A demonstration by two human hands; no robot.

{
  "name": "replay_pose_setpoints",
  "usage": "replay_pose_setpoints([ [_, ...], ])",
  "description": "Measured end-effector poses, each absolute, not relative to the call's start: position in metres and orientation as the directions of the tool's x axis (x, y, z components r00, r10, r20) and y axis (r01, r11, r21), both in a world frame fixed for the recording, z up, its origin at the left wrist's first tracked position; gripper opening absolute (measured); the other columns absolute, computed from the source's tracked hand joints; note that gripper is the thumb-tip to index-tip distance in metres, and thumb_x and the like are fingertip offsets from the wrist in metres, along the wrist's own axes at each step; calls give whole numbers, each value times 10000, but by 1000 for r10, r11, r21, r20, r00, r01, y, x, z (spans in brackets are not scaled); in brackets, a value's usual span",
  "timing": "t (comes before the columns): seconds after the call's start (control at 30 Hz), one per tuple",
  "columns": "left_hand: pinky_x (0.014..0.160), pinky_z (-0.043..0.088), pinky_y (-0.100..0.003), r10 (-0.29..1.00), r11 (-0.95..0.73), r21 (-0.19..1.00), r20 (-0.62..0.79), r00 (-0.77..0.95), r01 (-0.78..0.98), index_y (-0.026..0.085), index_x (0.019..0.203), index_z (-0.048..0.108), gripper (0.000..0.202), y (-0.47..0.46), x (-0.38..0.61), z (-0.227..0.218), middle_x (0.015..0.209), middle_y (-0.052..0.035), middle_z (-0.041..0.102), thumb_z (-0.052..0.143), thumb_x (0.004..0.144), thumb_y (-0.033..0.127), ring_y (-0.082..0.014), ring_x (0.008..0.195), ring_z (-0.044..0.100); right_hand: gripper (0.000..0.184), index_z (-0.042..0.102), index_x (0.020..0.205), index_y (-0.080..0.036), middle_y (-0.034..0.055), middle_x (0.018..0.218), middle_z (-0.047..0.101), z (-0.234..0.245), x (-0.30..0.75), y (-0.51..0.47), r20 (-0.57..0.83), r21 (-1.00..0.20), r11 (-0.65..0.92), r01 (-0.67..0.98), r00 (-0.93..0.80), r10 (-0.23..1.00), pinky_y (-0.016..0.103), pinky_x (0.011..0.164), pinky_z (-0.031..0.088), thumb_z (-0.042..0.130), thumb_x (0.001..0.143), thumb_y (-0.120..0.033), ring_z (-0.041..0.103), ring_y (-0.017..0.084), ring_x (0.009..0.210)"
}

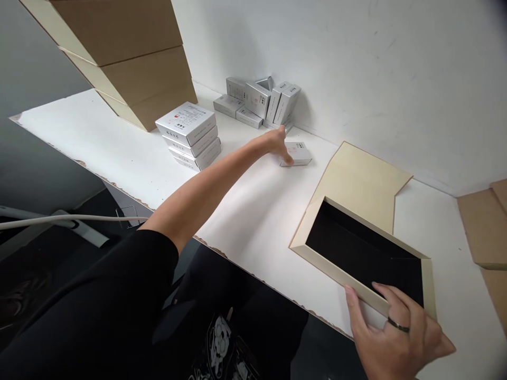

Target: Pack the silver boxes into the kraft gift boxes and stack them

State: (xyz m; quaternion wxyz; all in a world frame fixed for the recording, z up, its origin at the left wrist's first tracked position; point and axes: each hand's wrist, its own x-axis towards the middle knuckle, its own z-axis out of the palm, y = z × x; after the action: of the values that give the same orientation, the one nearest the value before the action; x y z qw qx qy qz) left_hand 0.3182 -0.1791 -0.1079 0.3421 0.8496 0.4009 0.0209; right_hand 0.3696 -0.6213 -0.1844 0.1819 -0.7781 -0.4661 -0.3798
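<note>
- The left hand [277, 141] reaches across the desk [241, 216], its thumb laid against the near side of a small box [300, 151]; its other fingers are mostly hidden, so whether they have closed on the box cannot be told.
- That small box is a flat, crisp-edged block of silvery-white card with faint print on top, lying on the desk between the cluster of cartons and the open box.
- The right hand [400, 340], wearing a smooth dark ring [398, 325], grasps the near wall of the open box [327, 265]: thumb outside, fingers bent over into the hollow.
- The open box is a rigid cream rectangle with thick walls and a matte black lining [356, 245]; its flat cream lid [358, 182] is folded back towards the wall [356, 63].
- A short stack [186, 132] of silvery cartons stands left of the forearm, its layers slightly out of line.
- Similar cartons form a loose cluster [253, 100] by the wall, some flat, others tilted or upright.
- Large tan boxes [134, 58] with pale sides are piled at the far left; more tan boxes [483, 227] sit at the right edge.
- The desk is smooth and white, its near edge ragged and brown where the surface has chipped.
- A plain black sleeve [119, 279] covers the left upper arm.
</note>
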Motion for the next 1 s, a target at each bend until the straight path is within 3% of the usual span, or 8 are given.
replay_pose_setpoints([
  [0.1,1128,427,-531,757,-385,711,-122,642,588,197,1437,438,1065,-167,322,-110,1364,-163,549,1017,570,415,-439,1343,520,294,635,1086,-213,78,958,717,-185,370,-622,757,79,-500,862,274,593,374,781,317,817,858,-246,581,249,864],
  [0.17,1191,343,-543,859,-350,787,54,510,507,214,1408,445,1007,-157,332,-111,1478,-175,452,1011,590,365,-446,1442,405,290,629,1097,-213,73,954,719,-185,370,-622,755,92,-502,860,269,599,383,804,314,807,870,-249,579,250,879],
  [0.23,1228,261,-540,924,-308,823,139,355,478,209,1408,431,999,-148,346,-112,1555,-185,359,1006,596,290,-445,1509,289,282,630,1103,-211,72,955,722,-185,370,-622,752,103,-506,857,266,603,384,817,322,798,878,-246,581,252,899],
  [0.37,1236,176,-508,970,-213,814,111,216,540,164,1481,361,996,-136,370,-118,1608,-171,320,966,693,241,-376,1511,224,290,639,1104,-200,75,970,734,-183,367,-620,746,108,-513,852,272,608,377,826,341,814,876,-239,592,245,897],
  [0.53,1231,90,-498,976,-200,830,121,183,520,146,1418,419,658,-130,368,-136,1490,-86,480,765,948,451,-301,1467,159,312,627,1129,-193,85,1001,737,-181,364,-620,729,110,-524,845,290,621,375,821,346,814,888,-259,600,235,865],
  [0.6,1225,107,-501,974,-203,840,122,189,504,161,1395,433,631,-133,362,-138,1438,-78,535,778,933,416,-297,1463,203,306,624,1124,-198,85,1000,738,-181,364,-619,730,103,-528,843,297,616,380,822,344,807,881,-232,601,243,882],
  [0.83,1070,436,-399,923,-312,924,239,303,221,212,1286,533,475,-166,341,-110,1374,-114,619,772,884,295,-296,1303,564,295,622,1100,-209,79,995,726,-188,365,-619,746,82,-536,840,305,592,387,840,327,800,867,-233,586,251,943],
  [1.0,980,520,-489,809,70,992,-120,575,108,166,1081,654,329,-184,327,-103,1061,-138,727,803,850,346,-343,1139,681,316,621,1111,-208,76,1007,731,-190,364,-619,751,81,-541,837,305,585,380,839,336,810,860,-235,597,248,932],
])
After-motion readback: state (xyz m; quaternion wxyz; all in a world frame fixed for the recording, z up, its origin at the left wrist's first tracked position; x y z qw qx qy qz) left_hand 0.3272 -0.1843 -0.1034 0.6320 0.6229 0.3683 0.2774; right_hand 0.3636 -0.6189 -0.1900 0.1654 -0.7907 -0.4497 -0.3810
